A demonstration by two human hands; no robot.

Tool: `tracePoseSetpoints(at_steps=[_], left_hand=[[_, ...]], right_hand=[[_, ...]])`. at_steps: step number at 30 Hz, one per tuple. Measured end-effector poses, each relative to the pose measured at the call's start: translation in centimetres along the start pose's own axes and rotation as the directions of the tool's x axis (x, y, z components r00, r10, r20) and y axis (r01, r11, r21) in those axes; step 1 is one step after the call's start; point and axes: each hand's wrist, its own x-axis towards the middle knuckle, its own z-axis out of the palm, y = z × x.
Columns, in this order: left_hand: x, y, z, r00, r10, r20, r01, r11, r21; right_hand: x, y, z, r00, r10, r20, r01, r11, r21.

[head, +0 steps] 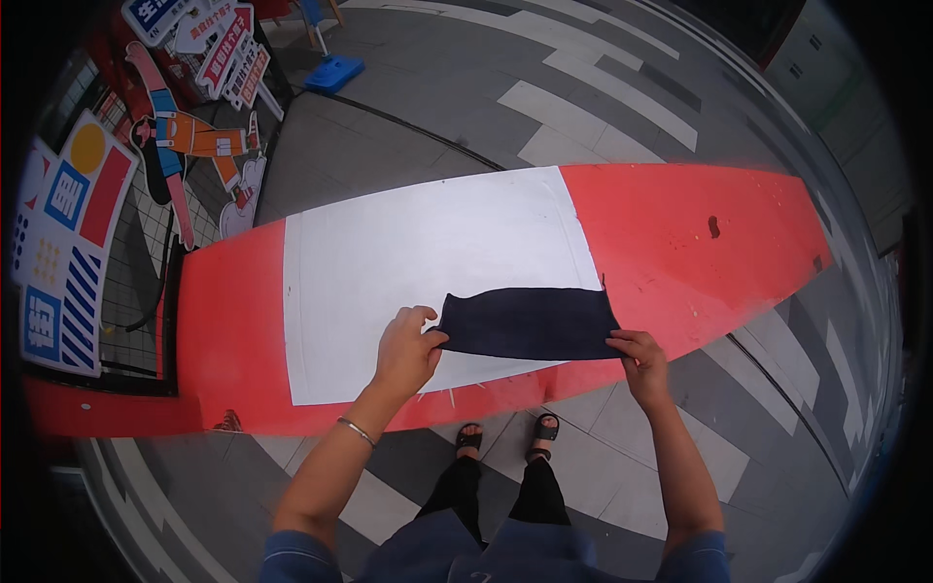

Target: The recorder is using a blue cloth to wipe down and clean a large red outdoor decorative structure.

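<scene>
A dark navy piece of fabric (528,323), longer than it is deep, stretches between my two hands above the front part of a white sheet (430,240). My left hand (410,346) pinches its left end between thumb and finger. At the opposite end, my right hand (641,364) grips the lower corner. The cloth looks folded or tubular; which of the two I cannot tell. Under it, the white sheet lies flat on a red tabletop (656,226), and the fabric's right end reaches past the sheet over the red surface.
Printed sign boards (76,248) with writing and a cut-out cartoon figure (189,138) stand against a wire mesh rack at left. Beyond the table, a blue plastic base (334,73) rests on the striped grey paving (408,135). My sandalled feet are below the table's near edge.
</scene>
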Motion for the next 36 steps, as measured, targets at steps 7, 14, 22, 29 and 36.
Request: tracePoseSetpoints(at_steps=[7,14,22,29,36], left_hand=[[-11.4,-3.6,12.7,0.889,-0.232,0.394,0.241,0.970,0.027],[-24.6,-5.6,11.2,0.693,-0.710,0.125,0.720,0.678,-0.146],[-34.9,-1.7,9.5,0.320,-0.942,0.099,0.900,0.269,-0.342],[-34.0,-5.2,10.3,0.281,-0.956,0.087,0.870,0.215,-0.443],[-25.3,-11.5,8.1,0.561,-0.824,-0.072,0.808,0.565,-0.165]], right_hand=[[-3.7,10.1,9.9,0.841,0.129,0.525,0.211,0.816,-0.539],[0.3,6.5,18.9,0.965,0.202,0.166,-0.174,0.970,-0.169],[-4.3,-1.6,31.7,0.925,0.186,0.331,-0.029,0.904,-0.426],[-9.5,-9.4,36.4,0.671,-0.292,0.681,0.329,0.941,0.079],[-1.9,4.9,26.4,0.883,0.051,0.466,0.149,0.912,-0.381]])
